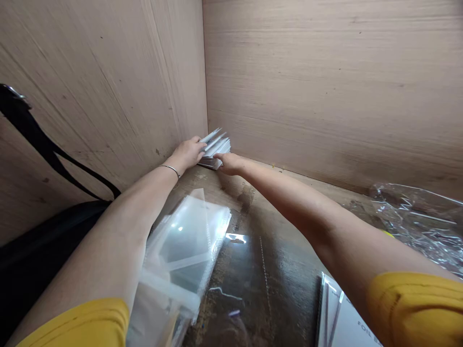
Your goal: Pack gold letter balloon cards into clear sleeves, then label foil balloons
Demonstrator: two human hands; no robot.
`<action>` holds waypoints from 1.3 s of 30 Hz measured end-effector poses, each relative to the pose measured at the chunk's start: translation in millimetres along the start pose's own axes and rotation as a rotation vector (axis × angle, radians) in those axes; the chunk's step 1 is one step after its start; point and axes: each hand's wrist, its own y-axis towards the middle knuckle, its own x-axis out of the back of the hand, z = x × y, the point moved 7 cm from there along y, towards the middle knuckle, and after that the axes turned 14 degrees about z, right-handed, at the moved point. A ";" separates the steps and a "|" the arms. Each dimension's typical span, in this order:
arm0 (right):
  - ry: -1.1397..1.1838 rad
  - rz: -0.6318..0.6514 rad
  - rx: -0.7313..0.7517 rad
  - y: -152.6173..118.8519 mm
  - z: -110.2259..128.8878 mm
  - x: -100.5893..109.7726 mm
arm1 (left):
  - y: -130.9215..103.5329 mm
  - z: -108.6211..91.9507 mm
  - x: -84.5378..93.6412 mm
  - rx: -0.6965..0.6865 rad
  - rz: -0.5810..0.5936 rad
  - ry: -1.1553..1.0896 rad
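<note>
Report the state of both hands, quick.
Left hand: closed on the near-left edge of the white stack.
Right hand: against the stack's right side; grip cannot be told.

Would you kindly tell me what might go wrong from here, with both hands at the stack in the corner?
The stack of thin pieces is fanned unevenly between the left hand and the right hand, so some might slip out. The glossy clear sleeves overlap untidily beside the left forearm; a brush could perhaps slide them. The black strap hangs close to that forearm and might catch it.
</note>
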 end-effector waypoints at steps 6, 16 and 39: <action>-0.016 0.039 0.010 2.2 3.4 -1.7 | 6.0 -9.9 0.0 0.022 -0.041 0.041; -0.033 0.049 0.007 3.1 0.9 -3.8 | -0.6 -23.6 -9.5 -0.119 0.038 0.125; 0.265 -0.156 -0.066 7.2 -12.0 -11.5 | 8.2 -23.2 -16.5 -0.111 0.020 0.140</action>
